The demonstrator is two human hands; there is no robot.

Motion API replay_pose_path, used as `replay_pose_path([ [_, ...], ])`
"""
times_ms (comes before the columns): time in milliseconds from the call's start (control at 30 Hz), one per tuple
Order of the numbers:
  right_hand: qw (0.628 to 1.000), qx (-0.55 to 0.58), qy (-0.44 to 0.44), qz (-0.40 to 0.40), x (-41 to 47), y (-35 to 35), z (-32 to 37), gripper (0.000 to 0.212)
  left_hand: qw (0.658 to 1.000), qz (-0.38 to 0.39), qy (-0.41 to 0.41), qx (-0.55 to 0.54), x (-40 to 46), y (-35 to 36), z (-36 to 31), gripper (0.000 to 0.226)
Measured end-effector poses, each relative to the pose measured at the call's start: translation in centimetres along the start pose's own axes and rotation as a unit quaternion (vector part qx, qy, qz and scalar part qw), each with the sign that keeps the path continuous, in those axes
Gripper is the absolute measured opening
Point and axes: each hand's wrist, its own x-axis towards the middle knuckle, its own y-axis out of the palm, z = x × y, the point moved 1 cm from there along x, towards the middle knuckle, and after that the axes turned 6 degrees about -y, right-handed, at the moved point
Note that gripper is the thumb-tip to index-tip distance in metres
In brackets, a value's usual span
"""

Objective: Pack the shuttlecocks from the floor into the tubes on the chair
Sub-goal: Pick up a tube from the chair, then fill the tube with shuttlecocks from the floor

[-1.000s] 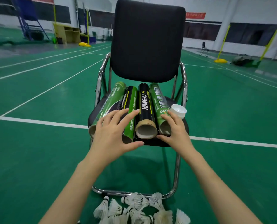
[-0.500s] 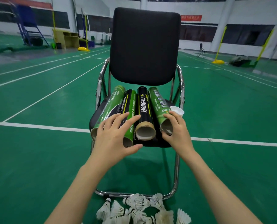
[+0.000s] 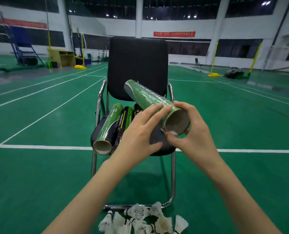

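You have 4 tubes in sight: 1 green tube [image 3: 150, 100] lifted, 3 tubes [image 3: 116, 124] lying on 1 chair [image 3: 137, 65]. Your 2 hands show, left hand [image 3: 140, 132] and right hand [image 3: 191, 130]. The shuttlecocks [image 3: 140, 218] heap together on the floor; roughly 10, exact count unclear.

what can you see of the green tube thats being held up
The green tube is a long cardboard cylinder in a glossy green wrap with pale lettering too blurred to read. It is lifted clear of the chair, tilted, its far end up toward the backrest and its open near end facing the camera, showing a brown inside. The right hand grips it around the open end, and the left hand touches its side with straight fingers.
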Motion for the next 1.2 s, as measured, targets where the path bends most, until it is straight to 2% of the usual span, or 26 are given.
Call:
replay_pose_path([
  [167,0.999,0.052,0.003,0.004,-0.6,-0.9,3.7,0.068,0.995,-0.097,0.019,-0.035,0.2,-0.9,-2.9,0.078],
  [267,0.999,0.041,-0.011,0.013,-0.8,-1.6,4.8,0.069,0.991,-0.111,0.019,-0.073,-0.1,-1.7,-4.2,0.075],
  [433,0.994,0.100,0.000,0.038,-0.9,-3.4,5.4,0.091,0.974,-0.143,-0.003,-0.174,0.1,-3.8,-6.5,0.076],
  [600,0.998,0.037,0.007,0.053,-1.2,-4.9,5.3,0.095,0.938,-0.175,-0.047,-0.296,-0.4,-6.9,-8.9,0.074],
  [700,0.998,-0.001,0.000,0.060,-1.0,-5.3,5.1,0.094,0.913,-0.158,-0.088,-0.366,-1.4,-7.5,-8.8,0.072],
  [800,0.991,-0.075,-0.005,0.113,-2.2,-4.7,4.2,0.102,0.883,-0.108,-0.159,-0.428,-3.0,-6.1,-7.5,0.072],
  [933,0.974,-0.160,0.011,0.163,-6.3,-3.0,1.2,0.102,0.798,-0.044,-0.273,-0.535,-5.9,-1.6,-4.4,0.063],
  [1200,0.952,-0.063,0.158,0.254,-14.6,2.5,-5.7,0.097,0.753,0.009,-0.415,-0.511,-12.5,6.1,1.6,0.052],
])
